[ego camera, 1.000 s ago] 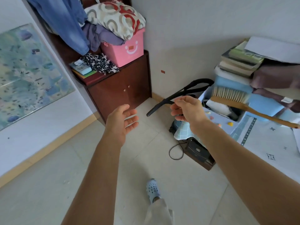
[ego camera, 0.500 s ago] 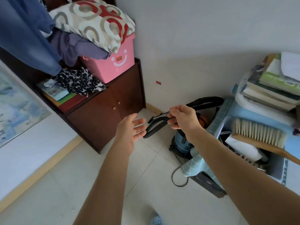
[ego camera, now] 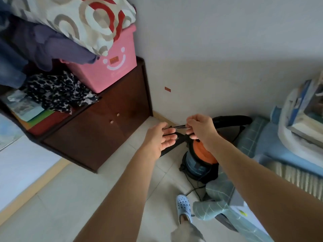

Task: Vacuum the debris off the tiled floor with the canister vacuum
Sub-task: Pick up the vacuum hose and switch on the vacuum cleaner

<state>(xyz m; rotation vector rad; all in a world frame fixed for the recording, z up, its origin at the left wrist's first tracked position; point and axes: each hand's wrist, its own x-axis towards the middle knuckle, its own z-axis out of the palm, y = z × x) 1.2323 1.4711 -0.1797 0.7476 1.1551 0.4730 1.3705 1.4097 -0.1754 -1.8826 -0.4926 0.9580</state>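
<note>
Cabinet (ego camera: 97,133) nearer; vacuum (ego camera: 199,163) on tiled floor (ego camera: 57,198).

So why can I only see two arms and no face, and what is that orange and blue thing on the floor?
The camera sits on the person's head and looks down, so you see only their own arms and one blue shoe. The orange and blue thing is a canister vacuum standing on the tiled floor in the corner. The right hand grips the vacuum's black hose near its end. The left hand is open, palm up, right beside the hose end. On the left stands a dark wooden cabinet with a pink box and a pillow on top.
</note>
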